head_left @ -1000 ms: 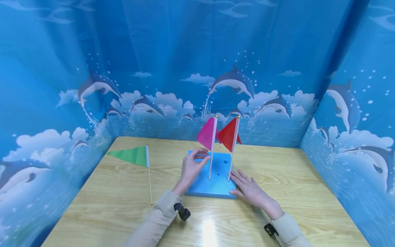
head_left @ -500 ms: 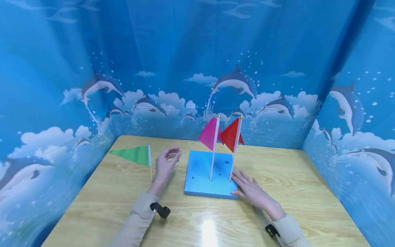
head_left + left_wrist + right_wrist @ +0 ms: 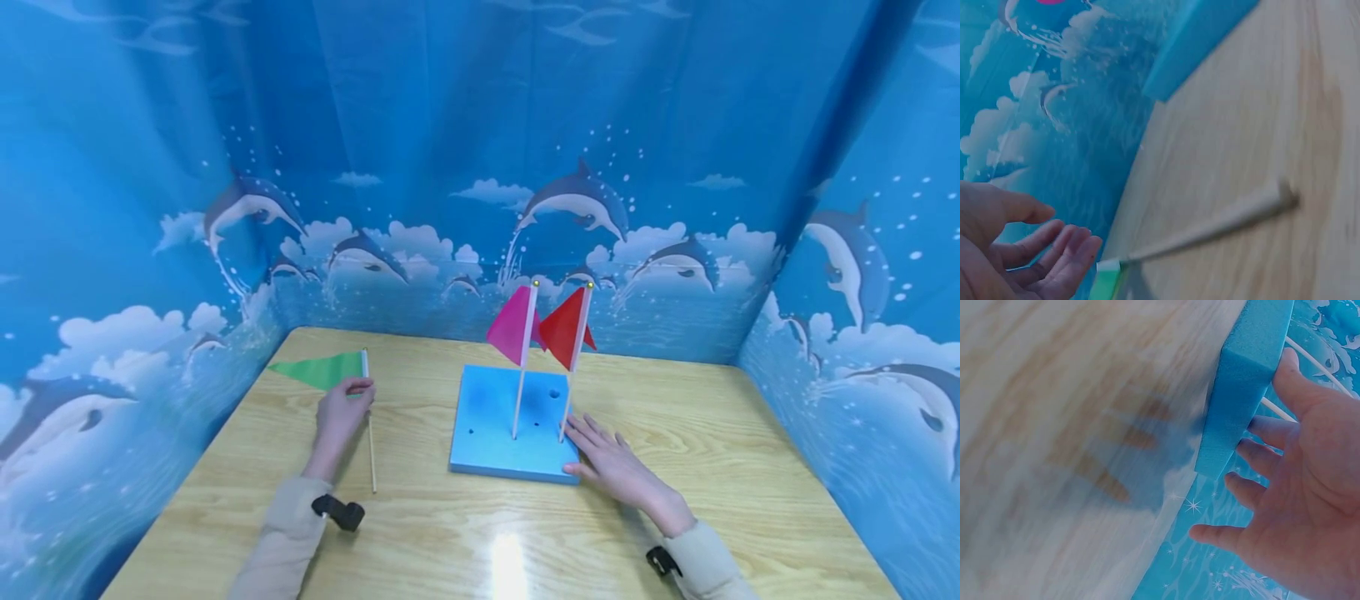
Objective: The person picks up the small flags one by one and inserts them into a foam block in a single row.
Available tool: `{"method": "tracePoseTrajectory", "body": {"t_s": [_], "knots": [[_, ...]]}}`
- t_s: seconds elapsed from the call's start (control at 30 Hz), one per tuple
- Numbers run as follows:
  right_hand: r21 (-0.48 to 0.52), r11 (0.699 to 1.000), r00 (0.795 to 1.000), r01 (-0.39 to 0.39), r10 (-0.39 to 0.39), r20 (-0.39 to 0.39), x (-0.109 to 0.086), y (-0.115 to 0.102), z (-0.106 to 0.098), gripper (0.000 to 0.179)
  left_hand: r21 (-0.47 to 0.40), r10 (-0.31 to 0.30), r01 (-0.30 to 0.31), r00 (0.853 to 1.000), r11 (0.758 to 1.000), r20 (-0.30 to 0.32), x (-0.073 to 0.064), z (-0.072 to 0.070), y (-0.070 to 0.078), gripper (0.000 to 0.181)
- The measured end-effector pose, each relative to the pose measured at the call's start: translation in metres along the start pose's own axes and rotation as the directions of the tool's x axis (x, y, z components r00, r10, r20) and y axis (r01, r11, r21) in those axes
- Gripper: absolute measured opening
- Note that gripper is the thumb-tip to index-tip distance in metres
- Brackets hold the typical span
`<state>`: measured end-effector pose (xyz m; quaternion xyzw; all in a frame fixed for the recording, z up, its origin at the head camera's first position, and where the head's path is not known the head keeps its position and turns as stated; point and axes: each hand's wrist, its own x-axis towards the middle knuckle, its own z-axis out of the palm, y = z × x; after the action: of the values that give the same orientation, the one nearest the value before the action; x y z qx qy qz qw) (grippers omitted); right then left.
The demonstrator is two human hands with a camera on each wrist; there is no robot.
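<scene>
A green pennant flag [image 3: 318, 369] on a thin wooden stick [image 3: 372, 458] lies at the table's left. My left hand [image 3: 343, 414] hovers over the lower end of its white sleeve, fingers bent loosely. In the left wrist view the thumb and fingers of that left hand [image 3: 1029, 250] stand apart, with the stick just beyond the fingertips. My right hand [image 3: 618, 475] rests with spread, straight fingers along the right edge of a blue foam block [image 3: 487, 454]. A pink flag [image 3: 510, 325] and a red flag [image 3: 561, 329] stand in the block, leaning slightly right.
The blue block has several small holes in its top, one hole [image 3: 471, 432] on the left side. Wood-grain table [image 3: 435, 542] surrounds it. A blue dolphin-print curtain [image 3: 420, 167] encloses the back and both sides.
My left hand has moved left from the pink flag's stick to the green flag. My right hand stays at the block, and the flags keep their places.
</scene>
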<state>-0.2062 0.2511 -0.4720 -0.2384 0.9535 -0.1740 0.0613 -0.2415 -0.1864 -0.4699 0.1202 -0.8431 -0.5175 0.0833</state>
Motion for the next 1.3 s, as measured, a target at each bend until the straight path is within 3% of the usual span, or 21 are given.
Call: {"method": "tracePoseTrajectory", "body": {"t_s": [0.33, 0.57, 0.87, 1.13, 1.3], "knots": [[-0.006, 1.000, 1.000, -0.002, 0.002, 0.002, 0.001, 0.001, 0.002, 0.070, 0.265, -0.010, -0.009, 0.997, 0.964, 0.073, -0.001, -0.005, -0.016, 0.031], [-0.002, 1.000, 1.000, -0.002, 0.002, 0.005, 0.002, 0.002, 0.004, 0.072, 0.305, -0.021, -0.009, 0.995, 0.952, 0.096, 0.000, -0.005, -0.020, 0.029], [0.001, 1.000, 1.000, -0.002, 0.002, 0.000, 0.001, 0.001, 0.003, 0.071, 0.400, 0.093, -0.112, 0.993, 0.910, 0.066, -0.002, -0.007, -0.017, 0.024], [-0.003, 1.000, 1.000, -0.003, 0.003, 0.004, 0.001, 0.001, 0.002, 0.071, 0.405, 0.030, -0.057, 0.997, 0.913, 0.073, -0.003, -0.008, -0.014, 0.029], [-0.005, 1.000, 1.000, -0.006, 0.006, 0.007, 0.001, 0.001, 0.002, 0.071, 0.380, 0.043, -0.067, 0.997, 0.922, 0.071, 0.000, -0.008, -0.008, 0.025]]}}
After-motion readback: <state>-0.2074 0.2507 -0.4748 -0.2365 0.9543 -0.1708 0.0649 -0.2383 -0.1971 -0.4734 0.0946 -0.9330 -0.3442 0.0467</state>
